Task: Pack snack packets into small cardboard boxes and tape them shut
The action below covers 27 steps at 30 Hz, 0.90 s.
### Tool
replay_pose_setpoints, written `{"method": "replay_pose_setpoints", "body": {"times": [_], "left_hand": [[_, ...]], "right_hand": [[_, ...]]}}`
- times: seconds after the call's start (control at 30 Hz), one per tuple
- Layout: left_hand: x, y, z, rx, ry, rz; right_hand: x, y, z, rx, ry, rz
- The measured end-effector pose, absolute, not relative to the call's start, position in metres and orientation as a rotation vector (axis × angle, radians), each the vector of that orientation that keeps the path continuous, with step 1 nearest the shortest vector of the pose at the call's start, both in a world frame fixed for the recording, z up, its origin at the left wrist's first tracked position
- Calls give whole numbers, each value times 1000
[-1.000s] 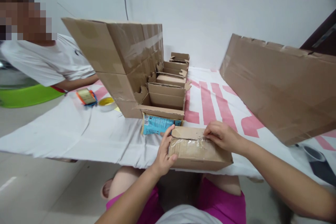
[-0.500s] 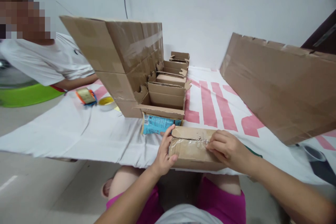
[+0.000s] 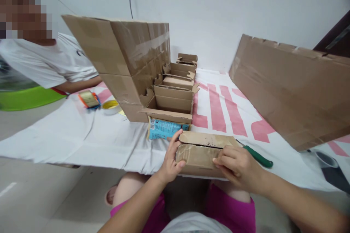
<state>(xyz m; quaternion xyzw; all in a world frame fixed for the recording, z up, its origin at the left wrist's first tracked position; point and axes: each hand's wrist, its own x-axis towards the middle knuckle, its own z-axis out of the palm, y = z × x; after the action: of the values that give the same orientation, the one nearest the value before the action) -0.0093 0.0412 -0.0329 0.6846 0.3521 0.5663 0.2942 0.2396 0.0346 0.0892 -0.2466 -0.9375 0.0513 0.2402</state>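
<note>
A small brown cardboard box (image 3: 201, 156) lies at the table's front edge, its top flaps parted by a narrow seam. Glossy clear tape (image 3: 195, 151) covers its near flap. My left hand (image 3: 172, 160) grips the left end, thumb in front and fingers behind. On the right half of the near flap, my right hand (image 3: 236, 165) has its fingers pinched together; what is between them, if anything, is hidden. Behind that hand lies a green-handled tool (image 3: 259, 156), its thin dark end partly hidden by the box. A blue printed packet (image 3: 165, 129) rests just behind the box's left end.
Open cardboard boxes (image 3: 173, 102) line up beside a tall taped cardboard stack (image 3: 128, 51). A large cardboard piece (image 3: 292, 91) stands at right near a tape roll (image 3: 326, 158). At left are a tape dispenser (image 3: 89, 99), another tape roll (image 3: 110, 106) and a seated person (image 3: 62, 58).
My right hand has shifted slightly down toward me, across the near flap. More of the green handle and the far flap now shows. My left hand keeps its hold.
</note>
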Motion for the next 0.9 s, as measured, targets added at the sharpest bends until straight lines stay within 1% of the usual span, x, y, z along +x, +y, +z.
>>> {"method": "replay_pose_setpoints", "body": {"times": [0.17,0.33,0.43,0.73,0.9], "left_hand": [[-10,41,-32,1873,927,1514],[-10,42,-33,1858,945,1507],[-10,42,-33,1846,948,1516],[-10,42,-31,1893,935,1524],[-10,42,-32,1886,938,1532]], "right_hand": [[238,33,82,-705,-2602,41],[238,27,81,-579,-2714,156],[238,23,81,-540,-2744,169],[248,29,84,-634,-2457,305],[251,33,81,-690,-2365,296]]}}
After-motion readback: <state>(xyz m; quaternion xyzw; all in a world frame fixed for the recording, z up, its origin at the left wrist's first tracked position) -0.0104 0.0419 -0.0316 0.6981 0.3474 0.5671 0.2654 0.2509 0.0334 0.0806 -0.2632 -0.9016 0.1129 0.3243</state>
